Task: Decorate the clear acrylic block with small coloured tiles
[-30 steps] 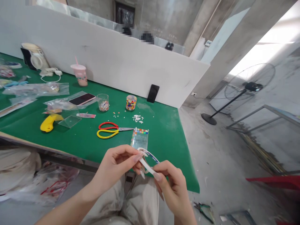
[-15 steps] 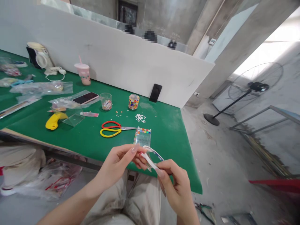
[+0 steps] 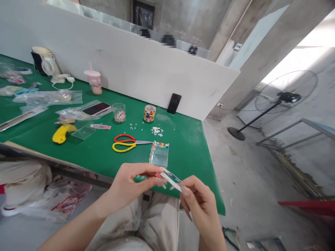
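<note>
In front of my lap, both hands are on a slim white strip [image 3: 171, 181] with dark blue markings on one part; it looks doubled or two-armed. My left hand [image 3: 134, 179] pinches its left end, where something small and reddish shows between thumb and forefinger. My right hand [image 3: 199, 202] grips the other end between thumb and fingers, which hide that end. Just beyond lies a clear square plate [image 3: 159, 157] with colourful small tiles along its top and left edges. Red-and-yellow-handled scissors [image 3: 124, 143] lie left of it, tips at its corner.
Behind are white bits [image 3: 156, 131], a tile-covered jar [image 3: 149, 113], a clear cup of tiles [image 3: 119, 113] and a leaning black phone [image 3: 174, 103]. To the left are a yellow tool [image 3: 60, 134], another phone [image 3: 96, 108] and a pink tumbler [image 3: 94, 83]. The green table [image 3: 193, 150] ends at right.
My right hand has shifted slightly right and down, drawing the strip straighter. My left fingers have closed in a lower pinch, and the tiled plate shows more fully.
</note>
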`<state>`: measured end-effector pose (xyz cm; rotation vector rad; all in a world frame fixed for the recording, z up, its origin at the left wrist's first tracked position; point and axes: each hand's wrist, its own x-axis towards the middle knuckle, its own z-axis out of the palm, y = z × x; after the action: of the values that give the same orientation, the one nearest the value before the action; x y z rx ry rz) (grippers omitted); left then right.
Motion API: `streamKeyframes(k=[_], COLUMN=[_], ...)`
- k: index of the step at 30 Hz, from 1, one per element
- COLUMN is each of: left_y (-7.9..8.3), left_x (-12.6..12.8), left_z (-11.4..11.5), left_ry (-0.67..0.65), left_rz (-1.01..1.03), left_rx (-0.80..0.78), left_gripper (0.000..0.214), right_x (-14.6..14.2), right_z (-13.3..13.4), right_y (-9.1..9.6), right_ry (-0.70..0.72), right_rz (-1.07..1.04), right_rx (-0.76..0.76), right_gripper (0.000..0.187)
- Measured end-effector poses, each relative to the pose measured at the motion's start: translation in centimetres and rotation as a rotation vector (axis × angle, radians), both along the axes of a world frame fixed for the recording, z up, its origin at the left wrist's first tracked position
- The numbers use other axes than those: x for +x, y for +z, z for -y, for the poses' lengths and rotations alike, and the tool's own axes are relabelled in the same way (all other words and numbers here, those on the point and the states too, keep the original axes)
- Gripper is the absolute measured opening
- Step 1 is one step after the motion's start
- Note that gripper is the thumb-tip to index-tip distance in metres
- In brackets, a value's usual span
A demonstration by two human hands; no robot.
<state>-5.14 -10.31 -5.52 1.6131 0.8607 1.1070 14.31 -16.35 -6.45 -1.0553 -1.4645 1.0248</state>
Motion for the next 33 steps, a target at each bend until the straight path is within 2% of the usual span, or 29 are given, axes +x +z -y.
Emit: streamKeyframes(k=[4, 11, 15, 23, 29, 33], left_y=[0.5, 0.8, 0.9, 1.1, 1.0, 1.2], left_x=[-0.6, -1.6, -1.7, -1.4, -1.4, -1.1], left_z=[-0.2, -0.9, -0.9, -0.7, -0.2, 0.0], left_ry=[-0.002, -0.168, -0.190, -0.176, -0.213, -0.205], left_rz=[-0.129, -0.260, -0.302, -0.287, -0.281, -0.201], left_rx=[0.217, 0.494, 0.582, 0.574, 0.323, 0.182], left_gripper=[0.018, 0.014, 0.016, 0.016, 0.016, 0.014], right_x=[0.3, 0.7, 0.8, 0.9, 0.6, 0.5], right_z=[0.2, -0.3, -0.1, 0.5, 0.4, 0.5], right_y=[0.3, 1.1, 1.2, 1.4, 1.6, 1.6], right_ry=[0.012, 0.088, 0.094, 0.023, -0.005, -0.019], right_rz=[-0.010, -0.011, 0.027, 0.151, 0.217, 0.220], right_rx=[-0.005, 0.011, 0.013, 0.019, -0.005, -0.003], right_gripper=[0.020, 0.021, 0.019, 0.023, 0.030, 0.030])
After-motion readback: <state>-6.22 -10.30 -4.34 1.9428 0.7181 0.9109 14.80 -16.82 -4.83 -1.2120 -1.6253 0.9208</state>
